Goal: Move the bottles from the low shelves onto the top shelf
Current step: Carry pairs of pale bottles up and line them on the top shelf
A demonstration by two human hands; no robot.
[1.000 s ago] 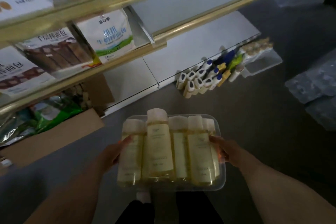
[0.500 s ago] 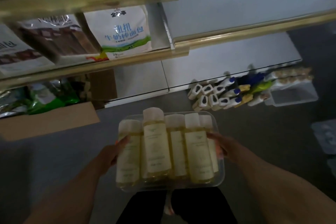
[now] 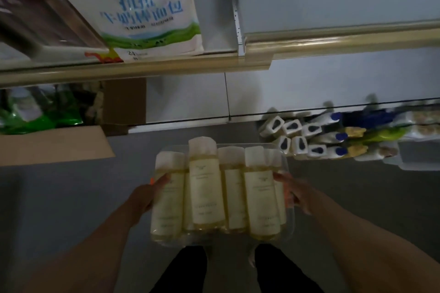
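A clear plastic tray (image 3: pixel 289 219) full of pale yellow bottles (image 3: pixel 206 188) is held out in front of the person, above the grey floor (image 3: pixel 59 197) and near the body. The left hand (image 3: pixel 145 195) grips the tray's left side, its thumb lying over the leftmost bottle; the right hand (image 3: pixel 294 191) grips the right side, fingers curled round the rim. The bottles lie side by side, white caps pointing toward the shelving.

Ahead, a gold-edged shelf (image 3: pixel 333 43) runs across the view, its right part bare; to the left a white bread bag (image 3: pixel 145 7) stands on a neighbouring shelf. Far right, on the floor-level shelf, a cluster of spray bottles (image 3: pixel 307 135) remains.

This looks like the carrying step: the load is off the low shelf and between pick-up and placement. The top shelf itself is not in view, so the next move probably calls for raising the tray well above the visible gold edge while keeping it level, since the bottles lie loose and could roll or slide if it tips. Both hands need to hold firm through the lift, then ease the tray's far edge onto the shelf.
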